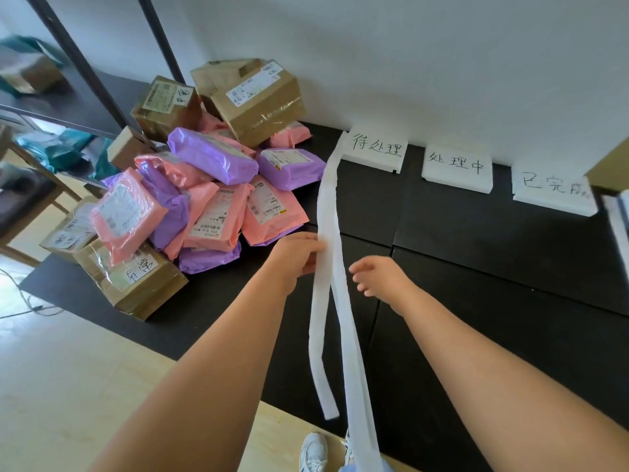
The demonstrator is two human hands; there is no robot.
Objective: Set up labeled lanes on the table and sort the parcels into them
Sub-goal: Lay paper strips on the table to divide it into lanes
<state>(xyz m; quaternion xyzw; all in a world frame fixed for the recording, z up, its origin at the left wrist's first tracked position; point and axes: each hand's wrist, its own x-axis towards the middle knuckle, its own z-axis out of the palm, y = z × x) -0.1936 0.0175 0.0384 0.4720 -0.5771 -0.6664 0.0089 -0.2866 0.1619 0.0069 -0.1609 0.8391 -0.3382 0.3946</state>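
Note:
A long white foam strip [327, 206] runs from the wall down the black table [476, 267], doubled over near me with both ends hanging past the front edge. My left hand [297, 255] pinches the strip at mid-table. My right hand [381, 275] hovers just right of it, fingers loosely spread, holding nothing. Three white foam label cards lean along the wall: the first [376, 149], the second [457, 168] and the third [553, 192], each with handwritten characters. A heap of pink and purple parcels [211, 199] and brown boxes [262, 97] fills the table's left part.
A dark metal shelf frame [85, 73] with more packages stands at the left. A white object [617, 219] shows at the right edge beside a tan box corner [609, 168]. My shoes [315, 451] are on the pale floor by the table's front edge.

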